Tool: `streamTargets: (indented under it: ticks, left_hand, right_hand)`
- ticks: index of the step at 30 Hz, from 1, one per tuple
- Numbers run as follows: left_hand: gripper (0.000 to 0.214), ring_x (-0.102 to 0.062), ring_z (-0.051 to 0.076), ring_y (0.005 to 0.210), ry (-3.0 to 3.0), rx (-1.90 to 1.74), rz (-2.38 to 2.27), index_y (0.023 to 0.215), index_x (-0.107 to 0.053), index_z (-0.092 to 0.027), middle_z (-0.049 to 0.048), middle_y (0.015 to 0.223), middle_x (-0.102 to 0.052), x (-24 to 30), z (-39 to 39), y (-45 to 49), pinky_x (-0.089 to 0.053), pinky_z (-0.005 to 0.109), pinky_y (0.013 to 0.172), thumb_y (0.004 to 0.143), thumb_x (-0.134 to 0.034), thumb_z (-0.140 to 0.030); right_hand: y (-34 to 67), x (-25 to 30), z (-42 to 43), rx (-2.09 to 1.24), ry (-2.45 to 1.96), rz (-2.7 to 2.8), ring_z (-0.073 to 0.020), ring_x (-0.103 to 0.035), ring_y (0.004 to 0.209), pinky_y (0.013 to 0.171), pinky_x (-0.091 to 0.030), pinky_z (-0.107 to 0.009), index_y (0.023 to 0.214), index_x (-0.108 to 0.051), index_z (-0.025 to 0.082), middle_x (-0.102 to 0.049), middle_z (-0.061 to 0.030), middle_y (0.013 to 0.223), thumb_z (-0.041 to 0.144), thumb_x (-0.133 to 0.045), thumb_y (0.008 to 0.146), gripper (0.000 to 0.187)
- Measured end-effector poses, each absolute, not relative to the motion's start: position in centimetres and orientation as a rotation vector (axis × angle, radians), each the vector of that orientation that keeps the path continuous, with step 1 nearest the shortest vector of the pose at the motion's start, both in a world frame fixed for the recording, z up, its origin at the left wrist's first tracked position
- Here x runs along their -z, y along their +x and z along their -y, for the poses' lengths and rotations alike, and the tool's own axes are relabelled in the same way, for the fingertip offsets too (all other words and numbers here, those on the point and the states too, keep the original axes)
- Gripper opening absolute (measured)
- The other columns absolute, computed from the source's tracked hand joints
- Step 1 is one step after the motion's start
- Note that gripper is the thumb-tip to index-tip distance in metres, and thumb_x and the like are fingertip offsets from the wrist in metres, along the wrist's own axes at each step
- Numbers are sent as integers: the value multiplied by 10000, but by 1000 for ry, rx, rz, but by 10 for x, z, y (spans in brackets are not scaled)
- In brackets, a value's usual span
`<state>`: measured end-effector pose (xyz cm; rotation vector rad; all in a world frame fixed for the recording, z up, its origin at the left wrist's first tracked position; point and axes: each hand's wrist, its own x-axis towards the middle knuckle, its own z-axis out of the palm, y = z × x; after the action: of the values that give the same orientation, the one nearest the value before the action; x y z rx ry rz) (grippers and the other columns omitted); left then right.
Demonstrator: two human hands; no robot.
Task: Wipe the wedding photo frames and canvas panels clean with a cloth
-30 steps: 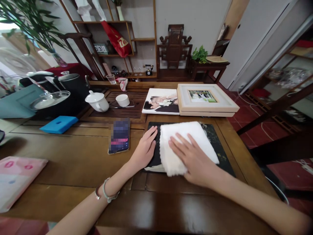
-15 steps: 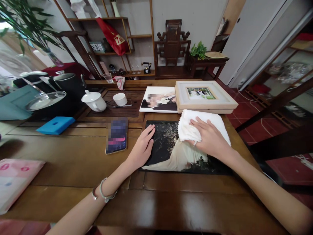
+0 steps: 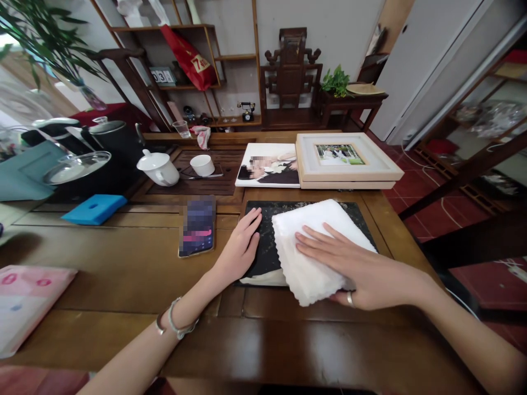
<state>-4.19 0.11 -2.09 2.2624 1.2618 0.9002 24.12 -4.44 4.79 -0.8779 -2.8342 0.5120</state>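
Observation:
A dark photo panel (image 3: 263, 241) with a pale dress printed on it lies flat on the wooden table. My left hand (image 3: 242, 238) rests on its left edge, fingers stretched out, with nothing in it. A folded white towel (image 3: 304, 219) covers much of the panel's middle and right. My right hand (image 3: 349, 266) presses on this towel from above with fingers extended, the thumb at its near edge. The towel hangs a little past the panel's near edge. Most of the printed dress is hidden beneath it.
Behind the panel lie a white-edged photo print (image 3: 267, 164) and a pale wooden picture frame (image 3: 391, 171). A phone (image 3: 197, 225), a blue block (image 3: 94, 209), a white lidded cup (image 3: 158, 169) and a small white bowl (image 3: 202, 164) stand left. A pink-white packet (image 3: 33, 302) lies far left.
My right hand has drawn the towel down toward me and slightly left, from the panel's far right part. The towel now lies more spread out. My left hand has stayed in place.

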Motion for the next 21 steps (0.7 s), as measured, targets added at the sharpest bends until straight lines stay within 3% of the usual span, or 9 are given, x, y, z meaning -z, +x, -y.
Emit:
streamTargets:
  ticks: [2, 5, 10, 13, 17, 21]
  left_hand:
    - [456, -300, 245, 1444, 2266, -887, -1267, 1429, -425, -178, 124, 1519, -396, 20, -1, -42, -256, 506, 1188, 984, -343, -233]
    - [456, -295, 246, 1446, 2277, -870, -1262, 1427, -427, -161, 135, 1519, -393, 20, -1, -42, -256, 506, 1188, 984, -338, -228]
    - [454, -306, 247, 1441, 2282, -897, -1261, 1430, -425, -193, 119, 1517, -400, 21, -1, -42, -254, 522, 1185, 985, -340, -226]
    - [456, -300, 249, 1444, 2275, -891, -1264, 1430, -425, -196, 117, 1518, -399, 21, -1, -42, -254, 522, 1186, 982, -346, -225]
    - [452, -298, 254, 1444, 2270, -872, -1265, 1419, -436, -174, 134, 1516, -397, 21, -1, -42, -262, 519, 1183, 980, -339, -220]
    - [448, -299, 252, 1444, 2272, -866, -1268, 1405, -454, -148, 147, 1509, -403, 21, -1, -42, -274, 498, 1183, 978, -336, -214]
  right_hand:
    - [246, -46, 38, -558, -895, 2809, -235, -165, 1455, 1193, -116, -505, 1522, -238, 223, -232, -49, 1577, 131, -597, 724, 880]
    - [242, -39, 21, -492, -1026, 2700, -227, -238, 1438, 1189, -158, -500, 1467, -378, 208, -358, -50, 1528, 124, -560, 726, 768]
    - [226, -24, -8, -192, -1340, 2425, -304, -385, 1368, 1136, -249, -568, 1388, -483, 114, -524, -160, 1399, 378, -581, 841, 616]
    - [211, -23, 3, -135, -1344, 2411, -336, -384, 1363, 1119, -252, -603, 1347, -521, 74, -562, -192, 1353, 443, -501, 905, 576]
    - [189, -26, 49, -196, -1066, 2630, -374, -297, 1399, 1130, -187, -642, 1338, -532, 54, -523, -197, 1391, 416, -527, 881, 583]
    - [184, -29, 60, -301, -993, 2675, -349, -302, 1403, 1143, -191, -613, 1340, -528, 51, -501, -182, 1413, 416, -529, 868, 596]
